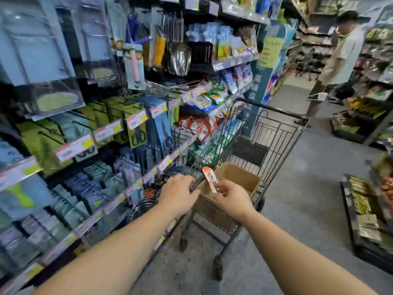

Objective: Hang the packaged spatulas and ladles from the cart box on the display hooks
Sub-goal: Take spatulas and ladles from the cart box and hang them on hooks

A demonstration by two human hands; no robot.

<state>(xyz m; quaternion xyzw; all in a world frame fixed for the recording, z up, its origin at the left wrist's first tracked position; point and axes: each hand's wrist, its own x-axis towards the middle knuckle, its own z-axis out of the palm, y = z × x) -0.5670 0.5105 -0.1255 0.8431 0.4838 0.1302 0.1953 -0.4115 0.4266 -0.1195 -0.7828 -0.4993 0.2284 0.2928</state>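
A brown cardboard box (238, 177) sits in the near end of a black wire shopping cart (270, 135). My right hand (231, 196) is over the box's near edge, shut on a small orange and white packaged item (209, 179) that sticks up and to the left. My left hand (180, 192) rests on the cart's near left rim, fingers curled over it; whether it grips something is unclear. Packaged ladles and spatulas (180, 56) hang on display hooks at the upper middle of the shelving.
Shelving (74, 145) full of hanging packaged kitchenware fills the left. A person (338, 60) stands in the aisle beyond the cart. Low crates of goods (365, 211) line the right. Grey floor (297, 199) lies between cart and crates.
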